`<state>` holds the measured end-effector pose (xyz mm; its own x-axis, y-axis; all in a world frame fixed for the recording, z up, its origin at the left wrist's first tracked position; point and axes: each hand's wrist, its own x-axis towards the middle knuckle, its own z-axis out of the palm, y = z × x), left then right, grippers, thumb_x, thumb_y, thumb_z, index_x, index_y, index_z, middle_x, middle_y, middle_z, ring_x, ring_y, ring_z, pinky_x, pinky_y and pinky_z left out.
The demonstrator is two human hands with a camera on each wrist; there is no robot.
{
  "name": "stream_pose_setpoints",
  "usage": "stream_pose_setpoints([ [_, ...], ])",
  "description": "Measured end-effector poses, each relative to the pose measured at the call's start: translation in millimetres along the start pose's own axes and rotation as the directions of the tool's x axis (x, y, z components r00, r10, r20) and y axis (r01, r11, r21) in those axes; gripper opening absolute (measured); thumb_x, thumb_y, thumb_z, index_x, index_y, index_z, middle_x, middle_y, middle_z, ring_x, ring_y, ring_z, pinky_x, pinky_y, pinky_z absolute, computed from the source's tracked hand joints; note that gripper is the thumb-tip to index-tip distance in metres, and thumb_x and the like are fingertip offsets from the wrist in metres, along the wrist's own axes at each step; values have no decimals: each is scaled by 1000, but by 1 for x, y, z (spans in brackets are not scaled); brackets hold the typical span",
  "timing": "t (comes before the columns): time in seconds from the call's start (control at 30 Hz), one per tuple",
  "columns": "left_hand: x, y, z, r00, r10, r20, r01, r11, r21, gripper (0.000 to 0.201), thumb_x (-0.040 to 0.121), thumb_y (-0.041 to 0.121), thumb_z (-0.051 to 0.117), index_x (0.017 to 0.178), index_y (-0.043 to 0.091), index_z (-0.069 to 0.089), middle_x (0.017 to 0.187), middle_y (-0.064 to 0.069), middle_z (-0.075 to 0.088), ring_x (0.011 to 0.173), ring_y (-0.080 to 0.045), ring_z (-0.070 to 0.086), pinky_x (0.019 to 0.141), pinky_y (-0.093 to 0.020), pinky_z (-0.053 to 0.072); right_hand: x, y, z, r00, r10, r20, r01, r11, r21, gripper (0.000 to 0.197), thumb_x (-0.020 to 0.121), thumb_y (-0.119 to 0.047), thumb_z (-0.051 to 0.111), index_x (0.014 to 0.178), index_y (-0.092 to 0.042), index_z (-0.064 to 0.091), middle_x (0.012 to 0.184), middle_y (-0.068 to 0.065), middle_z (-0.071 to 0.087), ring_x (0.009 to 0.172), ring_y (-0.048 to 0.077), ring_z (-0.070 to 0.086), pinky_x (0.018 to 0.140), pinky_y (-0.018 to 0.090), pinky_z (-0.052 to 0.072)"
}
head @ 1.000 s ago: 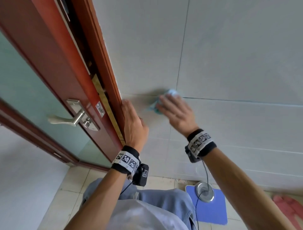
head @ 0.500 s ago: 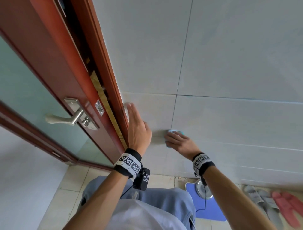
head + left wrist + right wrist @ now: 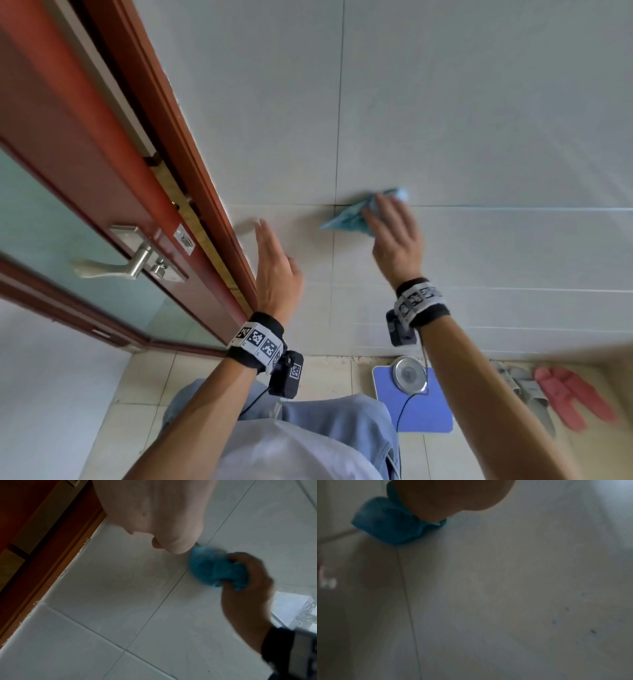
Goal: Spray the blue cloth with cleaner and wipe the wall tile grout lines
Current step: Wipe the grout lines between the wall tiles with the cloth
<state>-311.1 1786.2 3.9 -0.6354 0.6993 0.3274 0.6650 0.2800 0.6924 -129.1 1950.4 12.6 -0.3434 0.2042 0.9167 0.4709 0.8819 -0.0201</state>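
Note:
My right hand (image 3: pixel 383 219) presses a crumpled blue cloth (image 3: pixel 346 217) on the white tiled wall, where the vertical grout line (image 3: pixel 337 137) meets the horizontal grout line (image 3: pixel 513 207). In the left wrist view the right hand (image 3: pixel 247 582) has its fingers curled round the bunched blue cloth (image 3: pixel 212 568). The right wrist view is blurred; the blue cloth (image 3: pixel 388 523) sticks out under the palm onto a grout line. My left hand (image 3: pixel 272 253) lies flat on the wall with straight fingers, left of the cloth and beside the door frame, holding nothing.
A red-brown door frame (image 3: pixel 191 164) and an open door with a metal handle (image 3: pixel 133 263) stand at the left. On the floor below lie a blue bathroom scale (image 3: pixel 421 411), grey slippers (image 3: pixel 527 390) and pink slippers (image 3: pixel 575 401).
Half a second ago the right hand held the cloth lower on the vertical grout line; it has moved back up to the crossing. The left hand has stayed on the wall.

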Motion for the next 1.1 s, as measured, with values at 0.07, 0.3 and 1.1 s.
stream_pose_setpoints([
  [0.07,0,6,-2,1000,-10,-5,10,1000,-1,82,95,-6,42,164,3,0,173,-14,0,161,-22,5,126,-20,5,-33,-12,19,955,-155,251,132,986,106,49,94,11,61,136,-13,68,147,9,61,139,31,53,109,49,50],
  [0.3,-3,24,-31,994,-25,-105,26,1000,9,80,95,-5,45,165,6,6,173,-13,10,161,-22,10,130,-37,17,-66,-62,23,834,-98,544,-80,952,294,39,90,4,67,124,-14,73,142,-1,63,134,25,54,105,43,54],
  [1.1,-92,71,-471,729,-71,-681,107,994,12,38,104,22,61,142,19,60,135,12,63,118,-4,62,96,-36,57,299,-427,-79,727,-36,686,-674,-228,703,31,83,10,78,108,-9,75,101,-2,77,91,12,71,86,37,61],
])
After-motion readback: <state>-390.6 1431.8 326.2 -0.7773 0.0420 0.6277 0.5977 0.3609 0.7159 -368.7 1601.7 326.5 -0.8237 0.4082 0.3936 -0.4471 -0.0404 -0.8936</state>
